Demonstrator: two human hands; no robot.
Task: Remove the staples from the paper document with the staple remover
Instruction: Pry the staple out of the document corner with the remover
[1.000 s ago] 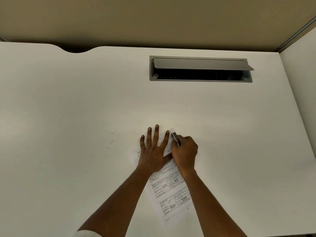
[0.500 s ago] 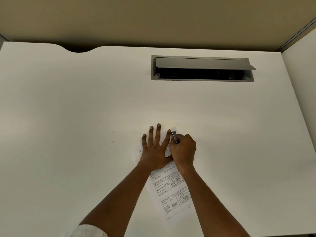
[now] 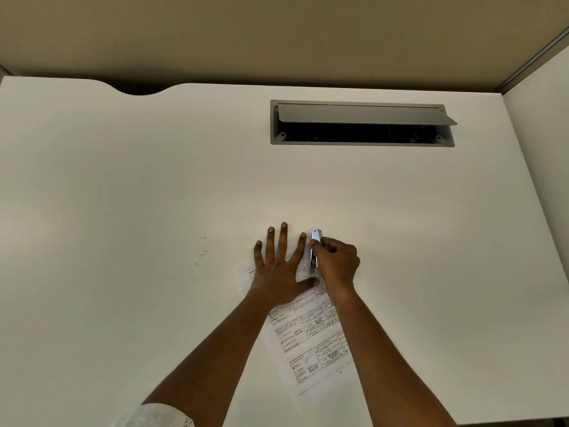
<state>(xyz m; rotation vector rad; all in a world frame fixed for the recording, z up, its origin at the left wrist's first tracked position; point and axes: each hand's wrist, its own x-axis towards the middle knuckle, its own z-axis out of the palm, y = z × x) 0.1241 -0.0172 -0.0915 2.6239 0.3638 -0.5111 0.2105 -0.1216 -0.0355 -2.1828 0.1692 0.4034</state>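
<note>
A printed paper document (image 3: pixel 311 337) lies tilted on the white desk (image 3: pixel 123 180). My left hand (image 3: pixel 277 266) presses flat on the document's upper part, fingers spread. My right hand (image 3: pixel 337 266) grips a shiny metal staple remover (image 3: pixel 314 248) just right of my left index finger, its lower end down on the paper near the top right corner. The staple under the tool is hidden. Three loose staples (image 3: pixel 201 251) lie on the desk to the left of the paper.
A grey cable tray (image 3: pixel 361 123) with its lid raised is set into the desk at the back right. A curved notch (image 3: pixel 135 89) cuts the desk's back edge. A partition wall (image 3: pixel 542 118) stands at the right.
The staple remover has tipped more upright, its shiny top end now lifted above the paper's corner. My right hand shifted slightly right. My left hand stays pressed on the document.
</note>
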